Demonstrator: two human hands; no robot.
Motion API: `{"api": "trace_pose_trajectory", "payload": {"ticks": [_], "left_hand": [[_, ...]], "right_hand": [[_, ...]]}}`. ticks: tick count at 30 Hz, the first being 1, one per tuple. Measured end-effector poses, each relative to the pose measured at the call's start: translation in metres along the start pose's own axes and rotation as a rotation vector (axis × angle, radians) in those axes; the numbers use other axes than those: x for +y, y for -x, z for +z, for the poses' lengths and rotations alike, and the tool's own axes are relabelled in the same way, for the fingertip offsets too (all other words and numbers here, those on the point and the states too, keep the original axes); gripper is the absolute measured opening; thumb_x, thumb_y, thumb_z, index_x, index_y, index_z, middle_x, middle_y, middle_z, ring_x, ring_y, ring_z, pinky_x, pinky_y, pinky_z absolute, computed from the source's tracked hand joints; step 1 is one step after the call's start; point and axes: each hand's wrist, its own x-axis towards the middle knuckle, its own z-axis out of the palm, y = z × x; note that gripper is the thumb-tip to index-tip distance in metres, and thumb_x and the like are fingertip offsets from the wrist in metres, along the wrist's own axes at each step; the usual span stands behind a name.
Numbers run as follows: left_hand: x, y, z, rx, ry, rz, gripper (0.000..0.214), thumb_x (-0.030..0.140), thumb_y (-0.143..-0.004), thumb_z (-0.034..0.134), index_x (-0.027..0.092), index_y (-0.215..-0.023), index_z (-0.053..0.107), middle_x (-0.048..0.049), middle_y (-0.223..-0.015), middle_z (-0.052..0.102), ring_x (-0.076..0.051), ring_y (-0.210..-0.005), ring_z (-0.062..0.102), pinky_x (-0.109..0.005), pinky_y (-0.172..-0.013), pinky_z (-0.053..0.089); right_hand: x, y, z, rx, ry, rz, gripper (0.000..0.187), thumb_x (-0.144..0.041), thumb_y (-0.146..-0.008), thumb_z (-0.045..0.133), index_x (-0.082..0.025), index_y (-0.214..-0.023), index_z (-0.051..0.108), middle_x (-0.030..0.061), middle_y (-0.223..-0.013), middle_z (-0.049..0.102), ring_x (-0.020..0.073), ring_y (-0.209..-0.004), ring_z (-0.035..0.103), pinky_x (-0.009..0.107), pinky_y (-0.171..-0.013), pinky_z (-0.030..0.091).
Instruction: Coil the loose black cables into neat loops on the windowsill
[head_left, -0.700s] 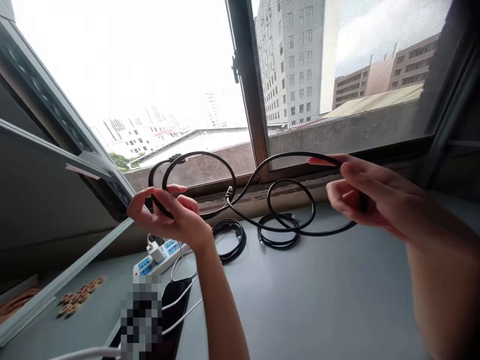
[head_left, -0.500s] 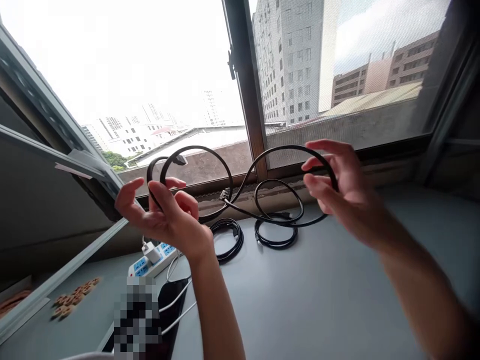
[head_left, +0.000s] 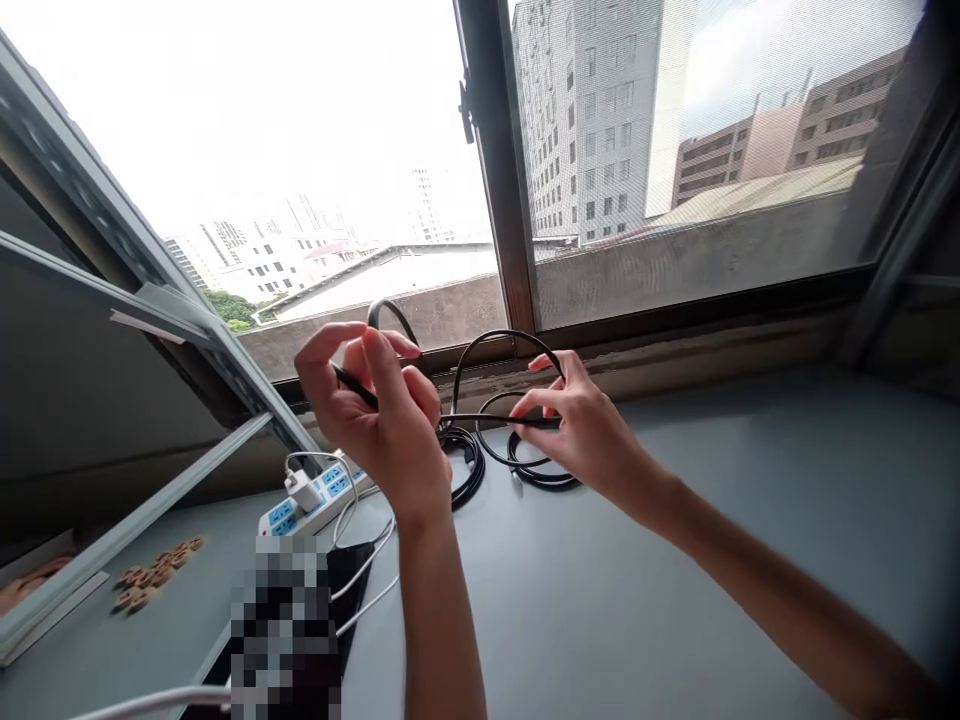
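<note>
A black cable [head_left: 480,417] is stretched in the air between my two hands, with loose loops rising above and hanging below it. My left hand [head_left: 379,410] is closed round a coiled part of it, the thumb pressed toward the index finger. Its connector ends are hidden or cannot be made out. My right hand [head_left: 574,410] pinches the cable between thumb and fingers, and a loop arches up from there. Under the hands, two more black cables lie coiled on the table: one coil [head_left: 471,485] partly behind my left hand, the other coil [head_left: 551,482] beneath my right.
A white power strip [head_left: 330,490] with blue sockets holds a plugged-in white adapter [head_left: 302,490]. White cords run past a dark, partly pixelated object [head_left: 352,570]. Small brown pieces [head_left: 154,575] lie at left. A metal frame [head_left: 247,365] and the window [head_left: 517,300] bound the grey table [head_left: 637,600].
My right hand has moved left and down, closer to my left hand, and closed on the cable. The left hand has shifted slightly right, and the loops between them are smaller.
</note>
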Motion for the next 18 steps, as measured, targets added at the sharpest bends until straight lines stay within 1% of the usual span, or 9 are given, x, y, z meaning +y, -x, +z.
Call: {"api": "trace_pose_trajectory", "payload": {"ticks": [1, 3, 6, 10, 12, 13, 14, 15, 18], "left_hand": [[0.0, -0.001, -0.002, 0.002, 0.004, 0.015, 0.013, 0.017, -0.083, 0.058, 0.019, -0.082, 0.046, 0.0045, -0.065, 0.049, -0.002, -0.029, 0.024, -0.021, -0.025, 0.009], [0.001, -0.003, -0.004, 0.018, 0.007, 0.043, 0.013, 0.013, -0.083, 0.057, 0.019, -0.082, 0.045, 0.0051, -0.063, 0.049, -0.002, -0.029, 0.023, -0.02, -0.025, 0.009], [0.003, -0.005, -0.007, 0.059, 0.015, 0.055, 0.014, 0.008, -0.083, 0.054, 0.019, -0.081, 0.045, 0.0055, -0.061, 0.047, -0.002, -0.033, 0.024, -0.019, -0.027, 0.008], [0.004, -0.008, -0.012, 0.112, 0.002, 0.058, 0.014, 0.013, -0.083, 0.057, 0.02, -0.082, 0.045, 0.0055, -0.062, 0.045, -0.001, -0.033, 0.023, -0.018, -0.028, 0.007], [0.004, -0.011, -0.017, 0.128, -0.013, 0.055, 0.012, 0.015, -0.085, 0.056, 0.021, -0.083, 0.045, 0.0058, -0.063, 0.045, -0.001, -0.031, 0.022, -0.018, -0.027, 0.007], [0.004, -0.012, -0.02, 0.115, -0.016, 0.051, 0.011, 0.016, -0.086, 0.055, 0.021, -0.084, 0.045, 0.0058, -0.064, 0.046, -0.001, -0.031, 0.023, -0.019, -0.027, 0.007], [0.003, -0.013, -0.022, 0.078, -0.02, 0.041, 0.01, 0.018, -0.087, 0.055, 0.021, -0.086, 0.045, 0.0057, -0.065, 0.047, -0.001, -0.03, 0.025, -0.019, -0.026, 0.009], [0.001, -0.014, -0.024, 0.016, -0.024, 0.025, 0.01, 0.02, -0.087, 0.055, 0.022, -0.087, 0.045, 0.0056, -0.065, 0.049, -0.002, -0.03, 0.029, -0.018, -0.026, 0.013], [-0.004, -0.012, -0.023, -0.265, -0.046, -0.084, 0.014, 0.027, -0.087, 0.058, 0.022, -0.093, 0.046, 0.0058, -0.058, 0.051, -0.006, -0.032, 0.041, -0.018, -0.027, 0.026]], "right_hand": [[0.002, -0.002, -0.002, 0.0, -0.009, -0.015, 0.004, -0.021, -0.076, 0.071, -0.02, -0.077, 0.067, 0.0047, -0.11, 0.046, 0.0108, -0.065, 0.053, 0.023, -0.057, 0.042], [0.004, -0.004, -0.008, -0.014, -0.035, -0.043, 0.011, -0.027, -0.082, 0.065, -0.02, -0.075, 0.067, 0.0031, -0.1, 0.054, 0.0112, -0.065, 0.054, 0.021, -0.051, 0.036], [0.002, -0.005, -0.02, -0.022, -0.054, -0.041, 0.019, -0.031, -0.087, 0.06, -0.021, -0.073, 0.066, -0.0003, -0.084, 0.06, 0.0106, -0.06, 0.053, 0.021, -0.05, 0.031], [0.0, -0.006, -0.033, 0.036, -0.033, 0.03, 0.025, -0.036, -0.088, 0.057, -0.022, -0.07, 0.065, -0.0052, -0.063, 0.061, 0.0089, -0.047, 0.049, 0.022, -0.049, 0.029], [0.001, -0.007, -0.036, 0.08, -0.039, 0.063, 0.024, -0.039, -0.087, 0.057, -0.023, -0.072, 0.066, -0.0058, -0.057, 0.059, 0.0092, -0.045, 0.049, 0.022, -0.048, 0.029], [0.001, -0.007, -0.037, 0.103, -0.05, 0.072, 0.024, -0.039, -0.087, 0.057, -0.023, -0.073, 0.066, -0.0057, -0.056, 0.059, 0.0094, -0.044, 0.049, 0.022, -0.048, 0.029], [0.001, -0.006, -0.036, 0.125, -0.066, 0.076, 0.022, -0.039, -0.087, 0.057, -0.023, -0.076, 0.067, -0.0056, -0.056, 0.059, 0.0095, -0.043, 0.048, 0.022, -0.048, 0.03], [0.001, -0.006, -0.035, 0.146, -0.082, 0.075, 0.021, -0.039, -0.087, 0.056, -0.023, -0.078, 0.068, -0.0054, -0.056, 0.06, 0.0096, -0.043, 0.048, 0.022, -0.048, 0.03], [-0.003, -0.004, -0.028, 0.19, -0.106, 0.059, 0.019, -0.038, -0.087, 0.057, -0.024, -0.085, 0.069, -0.0052, -0.056, 0.061, 0.01, -0.043, 0.048, 0.022, -0.049, 0.031]]}}
